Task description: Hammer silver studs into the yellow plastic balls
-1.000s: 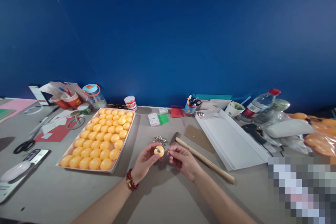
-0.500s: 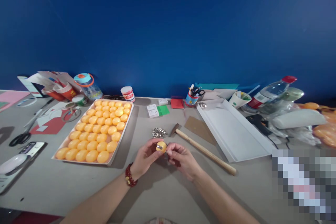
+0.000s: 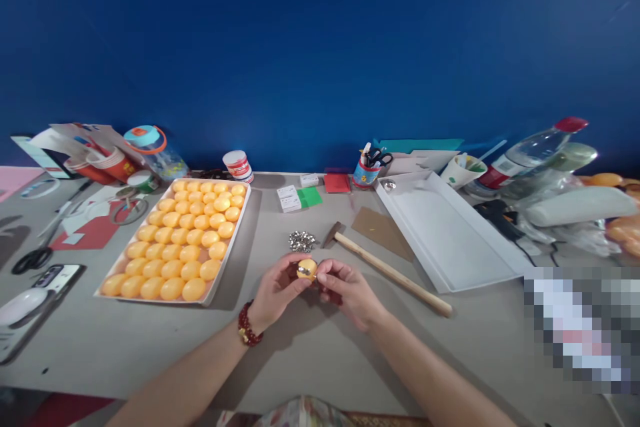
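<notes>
Between the fingers of my left hand (image 3: 279,288) is an orange ping-pong ball (image 3: 306,267) with shiny metal pieces on its front. My right hand (image 3: 346,288) pinches at the ball's right side; a small bit of metal shows at its fingertips, too small to name. Just beyond the hands lies a pile of small silvery metal pieces (image 3: 301,241). A wooden-handled hammer (image 3: 393,270) rests to the right of that pile, its head pointing away from me. On the left, a shallow white box (image 3: 220,273) holds rows of similar orange balls.
A white tray (image 3: 450,240) sits on the right, with a small metal dish (image 3: 389,185) at its far corner. Brown cardboard (image 3: 383,230) lies beside the hammer. Small white boxes (image 3: 289,199), a pen cup (image 3: 365,174) and a bottle (image 3: 530,150) stand farther back. Scissors (image 3: 33,259) lie far left.
The camera view has tilted a little, so the table's things sit higher in the picture. The ball has turned slightly in my fingers, showing more of its metal pieces.
</notes>
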A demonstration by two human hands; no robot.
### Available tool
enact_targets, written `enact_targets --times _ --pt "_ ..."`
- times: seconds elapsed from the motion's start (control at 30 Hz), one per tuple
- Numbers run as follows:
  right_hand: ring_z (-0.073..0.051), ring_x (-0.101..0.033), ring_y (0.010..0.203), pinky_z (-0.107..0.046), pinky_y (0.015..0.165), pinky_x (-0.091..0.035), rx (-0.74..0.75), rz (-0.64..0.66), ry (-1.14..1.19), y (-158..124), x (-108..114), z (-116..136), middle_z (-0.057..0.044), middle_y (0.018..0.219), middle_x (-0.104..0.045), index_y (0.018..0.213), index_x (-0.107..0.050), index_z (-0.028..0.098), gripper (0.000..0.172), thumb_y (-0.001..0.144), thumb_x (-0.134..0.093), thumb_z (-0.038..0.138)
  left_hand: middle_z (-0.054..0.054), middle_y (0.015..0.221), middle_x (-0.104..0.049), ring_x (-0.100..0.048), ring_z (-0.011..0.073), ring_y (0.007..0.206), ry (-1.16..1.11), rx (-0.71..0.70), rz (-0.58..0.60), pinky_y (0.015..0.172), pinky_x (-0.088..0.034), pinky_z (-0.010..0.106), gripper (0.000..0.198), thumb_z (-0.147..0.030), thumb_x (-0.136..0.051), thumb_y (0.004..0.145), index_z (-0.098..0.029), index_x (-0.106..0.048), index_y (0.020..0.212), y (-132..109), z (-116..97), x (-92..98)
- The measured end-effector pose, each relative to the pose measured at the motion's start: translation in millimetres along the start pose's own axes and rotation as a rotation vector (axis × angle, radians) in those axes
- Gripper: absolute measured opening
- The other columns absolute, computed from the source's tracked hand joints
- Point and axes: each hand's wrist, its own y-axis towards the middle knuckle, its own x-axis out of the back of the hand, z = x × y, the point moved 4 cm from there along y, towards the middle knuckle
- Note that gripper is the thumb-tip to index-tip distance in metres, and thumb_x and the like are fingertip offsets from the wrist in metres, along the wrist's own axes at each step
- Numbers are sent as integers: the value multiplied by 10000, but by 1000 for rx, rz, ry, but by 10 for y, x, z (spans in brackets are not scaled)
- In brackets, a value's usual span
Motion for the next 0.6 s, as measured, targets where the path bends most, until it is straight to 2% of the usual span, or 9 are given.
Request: enact_targets --times 0.6 --pt "-85 -563 552 -228 569 -451 50 -20 -81 -1 26 -13 15 736 -618 776 -624 171 308 705 -800 413 38 960 -659 -642 150 810 65 14 -9 747 -533 263 355 -263 -707 800 -204 -602 1133 1 -15 7"
